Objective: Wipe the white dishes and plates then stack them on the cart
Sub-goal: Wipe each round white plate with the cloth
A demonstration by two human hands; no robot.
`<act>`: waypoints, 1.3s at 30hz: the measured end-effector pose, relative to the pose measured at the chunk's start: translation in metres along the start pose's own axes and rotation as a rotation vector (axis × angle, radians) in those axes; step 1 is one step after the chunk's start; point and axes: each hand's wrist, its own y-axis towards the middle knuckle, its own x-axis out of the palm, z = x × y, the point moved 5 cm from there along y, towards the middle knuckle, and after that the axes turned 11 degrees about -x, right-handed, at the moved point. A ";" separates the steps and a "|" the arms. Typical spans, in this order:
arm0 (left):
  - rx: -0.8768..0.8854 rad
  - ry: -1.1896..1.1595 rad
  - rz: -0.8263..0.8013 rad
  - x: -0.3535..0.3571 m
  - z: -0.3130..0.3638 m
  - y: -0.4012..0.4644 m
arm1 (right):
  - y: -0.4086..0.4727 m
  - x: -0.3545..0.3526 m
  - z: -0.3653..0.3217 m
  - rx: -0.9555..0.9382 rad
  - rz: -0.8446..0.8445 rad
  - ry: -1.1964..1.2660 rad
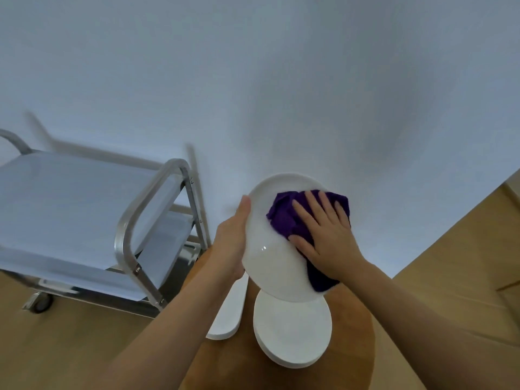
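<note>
Your left hand (235, 235) grips the plate (277, 249) by its rim, tilted up above the stack (292, 333) on the table (351, 347), likely so its face is reachable. Your right hand (323, 235) presses the cloth (284, 215) flat, fingers straight. The cart (84, 209) stands left, nothing stacked yet.

Dim bluish light, soft shadows, wide-angle distortion

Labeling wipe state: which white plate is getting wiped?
The raised plate, gripped at its edge by the left hand; right hand presses the purple cloth on it. The others lie below.
</note>
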 end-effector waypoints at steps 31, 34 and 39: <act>-0.256 -0.342 0.164 -0.016 -0.019 0.044 | -0.046 -0.002 -0.005 0.596 0.337 1.922; -0.088 -0.253 0.283 -0.036 0.005 0.044 | -0.066 0.014 0.008 1.000 0.516 1.774; 0.477 0.444 0.531 -0.042 0.060 0.022 | -0.059 -0.007 0.020 0.997 0.752 1.661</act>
